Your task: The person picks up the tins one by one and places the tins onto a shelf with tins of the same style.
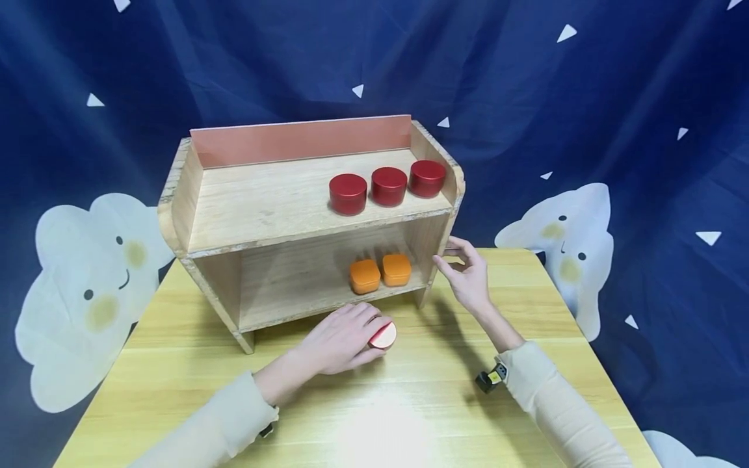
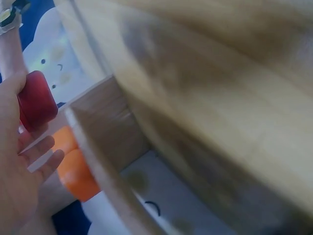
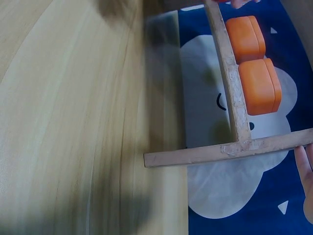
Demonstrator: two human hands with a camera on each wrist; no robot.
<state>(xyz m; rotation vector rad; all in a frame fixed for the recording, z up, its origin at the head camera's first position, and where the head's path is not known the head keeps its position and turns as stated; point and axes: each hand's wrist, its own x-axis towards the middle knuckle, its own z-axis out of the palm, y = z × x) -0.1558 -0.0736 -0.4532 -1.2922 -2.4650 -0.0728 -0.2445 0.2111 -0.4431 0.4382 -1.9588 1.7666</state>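
Head view, left hand (image 1: 342,338) gripping red tin (image 1: 383,336), shelf's (image 1: 316,214) front edge near

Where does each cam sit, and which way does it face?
Head: up high, looking forward and down at the wooden shelf on the table; both forearms show, left hand holding a red tin, right hand at the shelf's side.
Left wrist: beside the palm, looking past the tin into the shelf.
Right wrist: low, looking along the tabletop at the shelf's edge; only fingertips show.
Shared: both wrist views catch the orange tins.
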